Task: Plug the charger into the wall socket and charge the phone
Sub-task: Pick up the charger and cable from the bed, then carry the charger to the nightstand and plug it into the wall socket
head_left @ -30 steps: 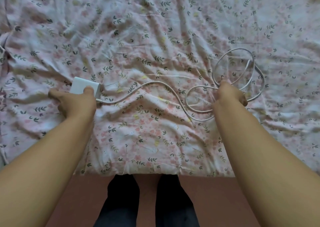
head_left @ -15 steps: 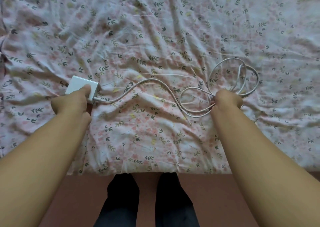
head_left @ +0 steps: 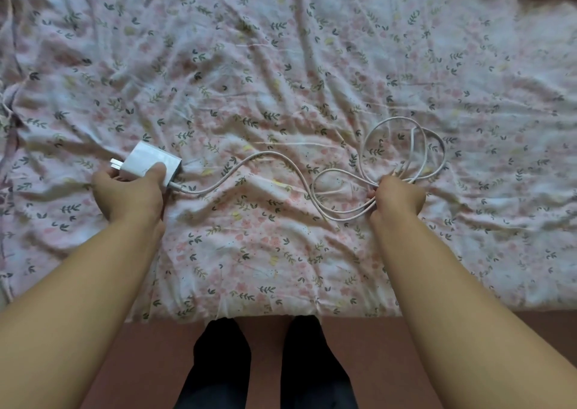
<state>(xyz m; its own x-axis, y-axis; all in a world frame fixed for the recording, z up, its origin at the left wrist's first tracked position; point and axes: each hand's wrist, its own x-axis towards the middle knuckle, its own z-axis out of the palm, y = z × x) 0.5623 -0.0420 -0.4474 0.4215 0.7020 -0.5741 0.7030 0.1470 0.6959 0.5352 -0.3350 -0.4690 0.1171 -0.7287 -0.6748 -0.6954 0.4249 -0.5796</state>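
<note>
A white charger block (head_left: 150, 162) with metal prongs pointing left is lifted a little off the bed, and my left hand (head_left: 129, 194) grips it with the thumb on top. Its white cable (head_left: 249, 166) runs right across the sheet into several loose loops. My right hand (head_left: 398, 198) is closed around those gathered loops, some of which stick out beyond the fist. No phone and no wall socket are in view.
A crumpled pink floral bedsheet (head_left: 281, 65) covers the bed ahead of me. Its near edge (head_left: 265, 312) hangs over a reddish-brown floor (head_left: 390, 361). My two legs in dark trousers (head_left: 265, 368) stand just before the bed.
My left hand has tilted the charger block up so its prongs show. My right hand has closed on the cable loops and drawn them together toward me.
</note>
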